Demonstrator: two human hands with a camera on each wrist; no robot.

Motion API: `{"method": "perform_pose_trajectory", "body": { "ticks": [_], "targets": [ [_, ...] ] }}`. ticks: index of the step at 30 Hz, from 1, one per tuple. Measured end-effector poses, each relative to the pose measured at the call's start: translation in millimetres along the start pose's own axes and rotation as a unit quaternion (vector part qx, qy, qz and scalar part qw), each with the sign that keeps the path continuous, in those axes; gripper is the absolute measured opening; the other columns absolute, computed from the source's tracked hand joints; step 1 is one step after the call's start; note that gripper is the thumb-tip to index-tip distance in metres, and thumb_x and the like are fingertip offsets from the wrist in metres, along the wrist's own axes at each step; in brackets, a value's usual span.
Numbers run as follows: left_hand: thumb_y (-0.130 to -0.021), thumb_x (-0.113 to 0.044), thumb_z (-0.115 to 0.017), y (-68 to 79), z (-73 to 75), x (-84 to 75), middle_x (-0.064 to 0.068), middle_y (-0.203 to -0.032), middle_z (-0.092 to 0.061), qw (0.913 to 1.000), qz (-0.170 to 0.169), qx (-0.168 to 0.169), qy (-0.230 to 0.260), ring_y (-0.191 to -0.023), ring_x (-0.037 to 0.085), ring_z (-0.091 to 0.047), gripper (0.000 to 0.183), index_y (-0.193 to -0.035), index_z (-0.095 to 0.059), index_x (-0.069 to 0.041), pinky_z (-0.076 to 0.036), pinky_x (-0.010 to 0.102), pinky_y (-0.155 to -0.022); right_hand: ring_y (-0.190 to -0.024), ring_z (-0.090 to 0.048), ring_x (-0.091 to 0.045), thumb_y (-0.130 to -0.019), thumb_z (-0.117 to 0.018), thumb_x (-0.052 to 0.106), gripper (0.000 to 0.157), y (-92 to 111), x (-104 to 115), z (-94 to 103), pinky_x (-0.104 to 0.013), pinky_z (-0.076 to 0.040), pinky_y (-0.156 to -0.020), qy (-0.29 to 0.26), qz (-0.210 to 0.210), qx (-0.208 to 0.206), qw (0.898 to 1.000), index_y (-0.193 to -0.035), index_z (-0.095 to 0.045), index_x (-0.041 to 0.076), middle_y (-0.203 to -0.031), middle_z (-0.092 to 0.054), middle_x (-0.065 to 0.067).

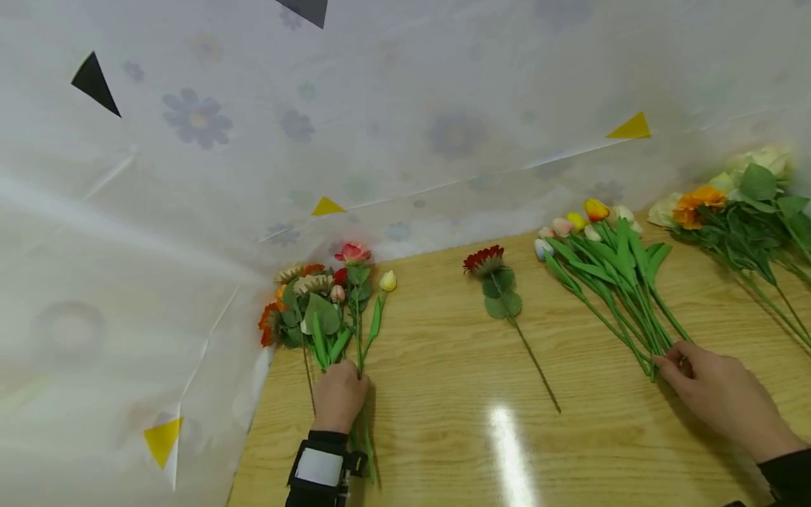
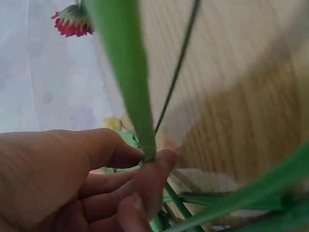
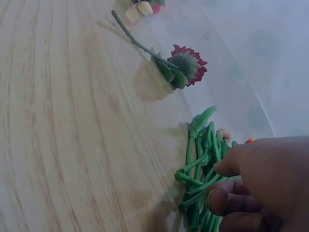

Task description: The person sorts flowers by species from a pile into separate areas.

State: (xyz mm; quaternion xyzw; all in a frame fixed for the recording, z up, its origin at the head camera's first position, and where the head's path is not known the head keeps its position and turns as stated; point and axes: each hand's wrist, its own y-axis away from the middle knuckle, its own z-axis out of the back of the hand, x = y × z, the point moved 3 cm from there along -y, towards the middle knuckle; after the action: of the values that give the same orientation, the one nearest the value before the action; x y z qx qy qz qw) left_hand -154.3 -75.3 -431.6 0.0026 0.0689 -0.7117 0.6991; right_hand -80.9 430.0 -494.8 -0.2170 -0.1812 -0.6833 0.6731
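At the left of the head view, my left hand [image 1: 341,396] grips stems below a mixed bunch of flowers [image 1: 317,296]. The left wrist view shows its thumb and forefinger pinching a green stem [image 2: 148,152] by its broad leaf [image 2: 126,72]. On the right, my right hand [image 1: 719,391] is at the lower stems of a pile of tulips [image 1: 624,271]. In the right wrist view its thumb and forefinger are bent but parted beside the green stems [image 3: 195,193]. A dark red flower [image 1: 507,296] lies alone between the hands.
White roses [image 1: 763,163] and an orange flower [image 1: 697,205] with leafy stems lie at the far right. Behind the wooden table [image 1: 437,394] hangs a pale flower-printed sheet [image 1: 380,127], which also runs along the left side. Yellow triangles [image 1: 161,440] mark the sheet.
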Motion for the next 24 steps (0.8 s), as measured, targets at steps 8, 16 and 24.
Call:
{"method": "perform_pose_trajectory", "body": {
  "ticks": [8,16,24],
  "targets": [
    [-0.092,-0.018,-0.071,-2.2,-4.1,4.2,-0.008,-0.038,-0.037,0.9908,0.015,0.076,0.111,-0.033,0.006,-0.037,0.052,-0.046,-0.048,-0.014,-0.027,0.022,-0.036,-0.048,-0.035,-0.011,-0.105,-0.051,0.026,0.026,-2.0,-0.8,0.3,-0.026,-0.023,-0.047,-0.012,-0.024,0.039,0.999,-0.092,-0.059,0.005,-0.063,-0.044,0.000],
    [-0.101,-0.018,-0.059,-3.5,0.3,10.2,0.012,-0.072,-0.068,0.9399,0.090,0.117,0.308,-0.052,0.020,-0.066,0.021,-0.099,-0.065,0.002,-0.057,0.035,-0.052,-0.049,-0.035,-0.012,-0.105,-0.050,0.026,0.028,-2.1,0.1,1.4,-0.026,-0.024,-0.047,-0.015,-0.029,0.047,0.998,-0.096,-0.060,0.002,-0.064,-0.045,0.000],
    [-0.100,-0.021,-0.062,-3.1,13.6,-5.5,0.020,-0.085,-0.070,0.9003,0.091,0.099,0.414,-0.060,0.021,-0.070,0.024,-0.110,-0.059,0.000,-0.060,0.042,-0.062,-0.050,-0.032,-0.009,-0.105,-0.050,0.022,0.024,-1.2,5.5,1.5,-0.026,-0.022,-0.048,-0.021,-0.011,0.019,1.000,-0.091,-0.057,0.003,-0.064,-0.040,0.000]
  ]
}}
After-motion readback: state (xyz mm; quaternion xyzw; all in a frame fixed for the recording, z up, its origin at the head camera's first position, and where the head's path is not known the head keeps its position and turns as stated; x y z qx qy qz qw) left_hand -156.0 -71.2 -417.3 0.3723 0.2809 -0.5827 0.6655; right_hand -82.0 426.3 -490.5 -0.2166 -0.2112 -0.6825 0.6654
